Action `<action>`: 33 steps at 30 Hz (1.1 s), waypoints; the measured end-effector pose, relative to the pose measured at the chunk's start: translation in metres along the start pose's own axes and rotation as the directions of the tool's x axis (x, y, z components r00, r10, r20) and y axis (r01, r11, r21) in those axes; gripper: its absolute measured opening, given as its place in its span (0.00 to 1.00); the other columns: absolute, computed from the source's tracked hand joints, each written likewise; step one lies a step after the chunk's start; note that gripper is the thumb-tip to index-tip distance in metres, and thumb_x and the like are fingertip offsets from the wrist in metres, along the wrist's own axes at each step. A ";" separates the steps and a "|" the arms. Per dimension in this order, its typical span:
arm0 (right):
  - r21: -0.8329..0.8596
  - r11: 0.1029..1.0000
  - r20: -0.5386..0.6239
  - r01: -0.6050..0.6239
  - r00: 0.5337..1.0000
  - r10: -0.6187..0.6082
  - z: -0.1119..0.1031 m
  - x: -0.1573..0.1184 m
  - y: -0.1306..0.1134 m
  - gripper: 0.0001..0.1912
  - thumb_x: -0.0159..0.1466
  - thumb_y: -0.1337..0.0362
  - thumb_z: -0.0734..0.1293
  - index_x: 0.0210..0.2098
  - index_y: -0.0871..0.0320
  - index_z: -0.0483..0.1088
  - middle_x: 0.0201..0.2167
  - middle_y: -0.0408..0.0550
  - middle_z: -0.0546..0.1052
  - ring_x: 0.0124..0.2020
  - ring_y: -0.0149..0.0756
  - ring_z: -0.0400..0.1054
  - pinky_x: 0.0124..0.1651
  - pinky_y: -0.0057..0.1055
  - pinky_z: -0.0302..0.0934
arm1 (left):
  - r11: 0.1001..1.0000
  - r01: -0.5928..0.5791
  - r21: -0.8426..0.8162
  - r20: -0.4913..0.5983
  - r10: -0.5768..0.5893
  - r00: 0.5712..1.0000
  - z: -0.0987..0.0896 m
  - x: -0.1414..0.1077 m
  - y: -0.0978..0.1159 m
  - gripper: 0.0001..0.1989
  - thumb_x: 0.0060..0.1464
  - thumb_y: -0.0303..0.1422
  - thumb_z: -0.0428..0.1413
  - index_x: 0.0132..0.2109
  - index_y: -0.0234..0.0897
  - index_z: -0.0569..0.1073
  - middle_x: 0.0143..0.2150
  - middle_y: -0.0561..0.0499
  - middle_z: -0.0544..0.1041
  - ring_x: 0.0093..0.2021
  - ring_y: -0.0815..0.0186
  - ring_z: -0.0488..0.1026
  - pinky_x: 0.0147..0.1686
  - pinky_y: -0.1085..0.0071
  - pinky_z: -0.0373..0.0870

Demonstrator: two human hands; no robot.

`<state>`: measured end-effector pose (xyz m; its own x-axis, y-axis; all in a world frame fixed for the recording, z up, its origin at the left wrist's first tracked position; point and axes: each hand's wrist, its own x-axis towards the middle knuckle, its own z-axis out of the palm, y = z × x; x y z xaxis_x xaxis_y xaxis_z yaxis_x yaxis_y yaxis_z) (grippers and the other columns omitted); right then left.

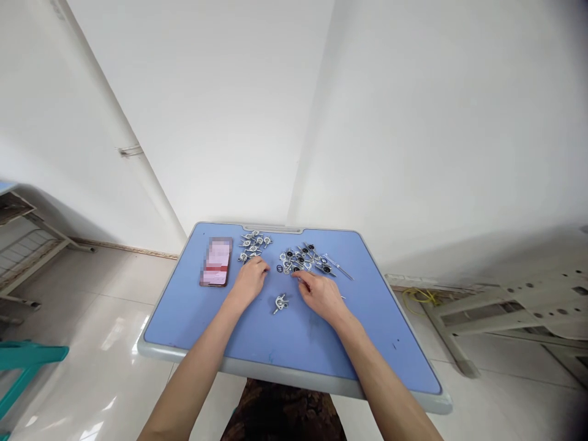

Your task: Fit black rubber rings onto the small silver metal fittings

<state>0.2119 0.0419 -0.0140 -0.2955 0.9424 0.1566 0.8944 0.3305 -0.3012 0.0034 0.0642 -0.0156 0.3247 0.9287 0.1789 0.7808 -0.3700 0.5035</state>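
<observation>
My left hand (250, 280) is closed, its fingertips curled together beside the left heap of small metal fittings (253, 247). A dark speck shows at those fingertips, too small to name. Across from it, my right hand (320, 295) has its fingers bent inward, thumb and index close together at the near edge of a second heap of metal fittings with black round parts (301, 260). What the right fingers hold, if anything, is hidden. Between both hands lies a dark ring (280, 268). One single metal fitting (280, 303) rests on the desk nearer to me.
A phone (216, 262) with a lit screen lies at the left of the blue desk (316, 355). A thin screwdriver-like tool (339, 267) lies right of the heaps. A white wall (239, 122) stands behind. A green stool (32, 355) is at lower left.
</observation>
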 end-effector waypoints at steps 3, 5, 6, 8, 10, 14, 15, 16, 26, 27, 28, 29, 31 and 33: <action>0.000 1.000 -0.004 0.006 1.000 -0.006 0.000 0.000 0.000 0.18 0.63 0.70 0.57 0.48 0.56 0.73 0.39 0.46 0.81 0.35 0.37 0.74 0.35 0.29 0.60 | 0.997 0.037 -0.068 0.009 -0.037 0.999 -0.002 0.000 -0.003 0.10 0.55 0.21 0.52 0.41 0.34 0.75 0.44 0.47 0.74 0.40 0.65 0.73 0.44 0.69 0.69; -0.002 1.000 -0.011 0.014 1.000 -0.014 0.000 -0.001 0.001 0.18 0.63 0.71 0.57 0.47 0.56 0.73 0.39 0.47 0.81 0.35 0.37 0.74 0.34 0.29 0.60 | 0.997 0.050 -0.056 0.021 -0.049 0.999 -0.002 0.000 -0.003 0.09 0.55 0.21 0.52 0.40 0.35 0.75 0.43 0.47 0.74 0.40 0.64 0.73 0.44 0.69 0.69; -0.002 1.000 -0.016 0.017 1.000 -0.017 0.001 -0.001 0.001 0.18 0.63 0.71 0.57 0.47 0.56 0.73 0.39 0.47 0.81 0.35 0.37 0.74 0.34 0.29 0.60 | 0.998 0.052 -0.033 0.024 -0.052 0.998 -0.002 0.001 -0.003 0.09 0.56 0.21 0.52 0.40 0.35 0.75 0.43 0.46 0.74 0.40 0.63 0.73 0.43 0.68 0.68; -0.001 1.000 -0.029 0.023 0.999 -0.023 0.002 -0.001 0.002 0.18 0.63 0.71 0.57 0.47 0.56 0.73 0.39 0.47 0.80 0.34 0.36 0.74 0.34 0.29 0.60 | 0.999 0.050 0.020 0.029 -0.051 0.998 -0.002 0.001 -0.001 0.08 0.56 0.22 0.52 0.38 0.34 0.75 0.41 0.46 0.74 0.41 0.62 0.73 0.43 0.67 0.68; 0.005 0.999 -0.053 0.035 0.998 -0.035 0.003 -0.001 0.004 0.17 0.63 0.71 0.57 0.46 0.55 0.74 0.38 0.47 0.80 0.32 0.36 0.74 0.32 0.29 0.60 | 0.998 0.042 0.056 0.020 -0.043 0.999 -0.002 0.001 0.002 0.08 0.57 0.22 0.51 0.36 0.33 0.74 0.40 0.45 0.74 0.42 0.60 0.72 0.43 0.66 0.67; 0.077 0.991 -0.201 0.106 0.976 -0.088 0.005 -0.002 0.002 0.15 0.63 0.71 0.58 0.45 0.56 0.73 0.35 0.48 0.80 0.27 0.35 0.72 0.30 0.29 0.61 | 0.990 0.049 -0.132 -0.023 -0.052 0.998 0.000 -0.001 0.010 0.07 0.56 0.22 0.51 0.34 0.34 0.72 0.38 0.47 0.74 0.40 0.62 0.72 0.43 0.66 0.67; 0.119 0.982 -0.253 0.145 0.961 -0.112 0.005 -0.003 0.001 0.15 0.64 0.70 0.58 0.45 0.57 0.73 0.34 0.48 0.79 0.27 0.34 0.72 0.29 0.29 0.61 | 0.960 0.062 -0.275 0.002 -0.064 0.998 0.002 -0.001 0.012 0.06 0.55 0.23 0.52 0.33 0.34 0.72 0.35 0.48 0.74 0.38 0.63 0.72 0.41 0.67 0.67; 0.166 0.967 -0.298 0.195 0.944 -0.140 0.005 -0.004 -0.002 0.14 0.65 0.68 0.59 0.45 0.57 0.72 0.33 0.49 0.79 0.26 0.34 0.71 0.29 0.29 0.61 | 0.896 0.083 -0.436 0.048 -0.069 0.996 0.004 -0.002 0.014 0.04 0.55 0.24 0.53 0.33 0.34 0.71 0.33 0.50 0.74 0.36 0.65 0.72 0.39 0.68 0.68; 0.700 0.681 -0.223 0.215 0.972 -0.078 -0.005 -0.008 -0.022 0.08 0.64 0.60 0.64 0.38 0.55 0.73 0.31 0.46 0.75 0.26 0.31 0.66 0.25 0.27 0.59 | 0.240 0.309 -0.920 0.325 0.026 0.945 0.004 -0.006 0.024 0.26 0.39 0.44 0.68 0.40 0.33 0.68 0.25 0.53 0.76 0.23 0.70 0.72 0.25 0.74 0.68; 0.729 0.658 -0.197 0.189 0.978 -0.063 -0.006 -0.008 -0.022 0.08 0.64 0.59 0.65 0.37 0.55 0.73 0.30 0.46 0.75 0.25 0.30 0.65 0.25 0.27 0.58 | 0.234 0.303 -0.924 0.317 0.024 0.948 0.003 -0.006 0.025 0.27 0.39 0.44 0.67 0.41 0.33 0.68 0.25 0.53 0.76 0.23 0.70 0.72 0.24 0.75 0.68; 0.747 0.643 -0.177 0.169 0.983 -0.052 -0.008 -0.008 -0.022 0.08 0.63 0.58 0.65 0.36 0.56 0.73 0.29 0.46 0.75 0.24 0.30 0.63 0.24 0.28 0.57 | 0.232 0.293 -0.927 0.305 0.019 0.952 0.003 -0.006 0.025 0.27 0.40 0.45 0.67 0.42 0.32 0.68 0.24 0.54 0.75 0.22 0.70 0.72 0.24 0.75 0.68; 0.758 0.634 -0.163 0.153 0.986 -0.043 -0.008 -0.008 -0.022 0.08 0.62 0.58 0.66 0.35 0.56 0.73 0.29 0.45 0.75 0.23 0.29 0.62 0.24 0.28 0.56 | 0.236 0.277 -0.931 0.288 0.011 0.958 0.004 -0.007 0.026 0.28 0.41 0.45 0.66 0.43 0.32 0.67 0.23 0.54 0.74 0.21 0.70 0.71 0.23 0.75 0.68; 0.772 0.625 -0.143 0.119 0.990 -0.012 -0.007 -0.008 -0.022 0.09 0.62 0.57 0.66 0.34 0.56 0.73 0.28 0.45 0.75 0.22 0.29 0.61 0.24 0.28 0.55 | 0.260 0.236 -0.937 0.242 -0.008 0.970 0.006 -0.007 0.028 0.28 0.42 0.46 0.65 0.44 0.32 0.67 0.21 0.56 0.73 0.20 0.70 0.70 0.22 0.75 0.67; 0.778 0.622 -0.129 0.081 0.991 0.032 -0.004 -0.007 -0.021 0.09 0.61 0.57 0.66 0.34 0.56 0.73 0.26 0.44 0.75 0.22 0.29 0.61 0.24 0.28 0.55 | 0.306 0.186 -0.934 0.188 -0.023 0.982 0.009 -0.008 0.030 0.26 0.45 0.45 0.63 0.45 0.32 0.67 0.21 0.56 0.72 0.21 0.71 0.70 0.22 0.76 0.67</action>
<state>0.1964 0.0279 -0.0048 -0.2208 0.9381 0.2668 0.2716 0.3219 -0.9070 0.0296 0.0457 -0.0096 0.4008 0.9161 0.0055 -0.1993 0.0813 0.9766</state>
